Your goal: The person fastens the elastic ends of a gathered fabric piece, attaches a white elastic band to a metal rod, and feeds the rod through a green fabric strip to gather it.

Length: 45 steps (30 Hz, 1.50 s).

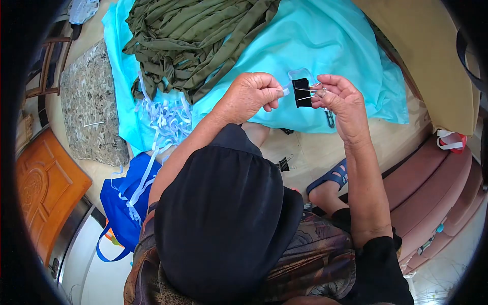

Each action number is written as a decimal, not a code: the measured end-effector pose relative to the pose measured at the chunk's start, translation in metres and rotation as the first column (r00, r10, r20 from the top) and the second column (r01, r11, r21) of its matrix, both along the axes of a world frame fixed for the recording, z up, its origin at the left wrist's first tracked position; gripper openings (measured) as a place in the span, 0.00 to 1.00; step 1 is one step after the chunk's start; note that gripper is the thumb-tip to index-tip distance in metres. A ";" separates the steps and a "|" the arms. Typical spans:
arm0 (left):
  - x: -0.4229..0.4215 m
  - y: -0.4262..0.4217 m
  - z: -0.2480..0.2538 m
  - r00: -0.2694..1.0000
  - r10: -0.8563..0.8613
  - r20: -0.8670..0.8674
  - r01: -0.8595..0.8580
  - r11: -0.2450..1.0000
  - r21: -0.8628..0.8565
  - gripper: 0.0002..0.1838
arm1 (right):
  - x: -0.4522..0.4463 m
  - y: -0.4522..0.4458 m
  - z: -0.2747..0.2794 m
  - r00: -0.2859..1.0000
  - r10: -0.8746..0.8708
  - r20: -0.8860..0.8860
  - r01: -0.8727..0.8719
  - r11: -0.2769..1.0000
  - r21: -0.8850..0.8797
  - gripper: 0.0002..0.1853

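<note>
Between the thumb and finger of my left hand (254, 95) the end of a thin pale-blue ribbon (285, 92) is pinched. My right hand (341, 104) grips a large black binder clip (302, 94) by its wire handles. A pale, see-through loop (301, 71) arches above the clip; whether it belongs to the same ribbon I cannot tell. Both hands are raised over turquoise cloth (335, 46). Just below my right hand is a small dark metal piece (330, 120). I cannot see whether the clip's jaws hold anything.
Dark green fabric strips (198, 46) lie heaped on the cloth. Tangled pale-blue ribbons (168, 119) trail onto a blue bag (122, 198). Another binder clip (283, 164) lies on the floor near a sandalled foot (325, 190). A patterned cushion (91, 101) stands left, a sofa (432, 178) right.
</note>
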<state>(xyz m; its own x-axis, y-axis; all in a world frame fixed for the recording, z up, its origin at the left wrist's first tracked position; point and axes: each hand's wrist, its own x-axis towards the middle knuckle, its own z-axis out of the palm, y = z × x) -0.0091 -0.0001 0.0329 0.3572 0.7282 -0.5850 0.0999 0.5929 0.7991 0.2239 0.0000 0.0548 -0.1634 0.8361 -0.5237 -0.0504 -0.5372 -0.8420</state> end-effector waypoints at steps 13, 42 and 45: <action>0.000 0.002 -0.001 0.995 -0.039 0.095 0.042 0.999 -0.031 0.06 | -0.007 0.000 -0.004 0.997 0.006 -0.073 -0.008 0.999 -0.033 0.19; -0.005 -0.009 -0.050 0.952 0.266 -0.151 -0.248 0.960 0.127 0.16 | 0.045 0.034 -0.018 0.976 -0.192 0.099 0.186 0.981 0.060 0.23; -0.007 -0.019 -0.051 0.955 0.274 -0.114 -0.269 0.962 0.052 0.14 | 0.090 0.004 -0.071 0.838 -0.126 0.532 0.164 0.986 -0.025 0.12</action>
<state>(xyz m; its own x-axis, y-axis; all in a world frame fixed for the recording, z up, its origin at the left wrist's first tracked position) -0.0160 -0.0189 -0.0180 0.0722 0.8092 -0.5830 0.0350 0.5821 0.8123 0.3135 0.0043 -0.0163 0.2730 0.7883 -0.5514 0.3083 -0.6147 -0.7260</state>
